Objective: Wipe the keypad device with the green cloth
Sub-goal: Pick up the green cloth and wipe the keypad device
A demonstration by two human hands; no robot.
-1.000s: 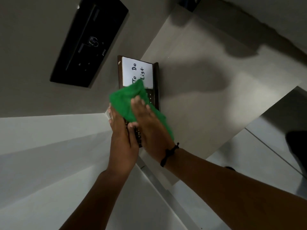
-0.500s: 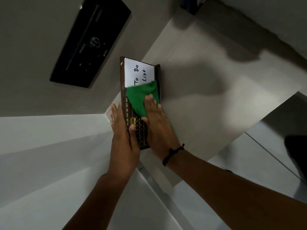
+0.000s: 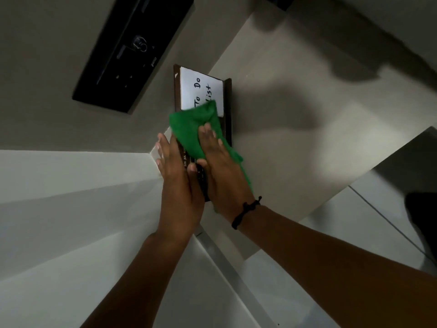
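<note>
The keypad device [image 3: 227,107] is a dark brown slab lying on a grey surface, with a white "To Do List" panel at its far end and month labels and keys nearer me. My right hand [image 3: 221,171] presses the green cloth [image 3: 192,127] flat onto the device's middle, covering the lower edge of the white panel. My left hand [image 3: 179,183] grips the device's left side, thumb on the keys, fingers spread along the edge. Most of the keypad is hidden under both hands and the cloth.
A black rectangular unit [image 3: 132,50] sits to the far left of the device on the grey surface [image 3: 295,143]. White ledges [image 3: 71,185] step down toward me on the left. A dark shape [image 3: 423,221] lies at the right edge.
My right hand has slid the green cloth leftward and toward me across the device, spreading it wider over the month labels. My left hand has kept its hold.
</note>
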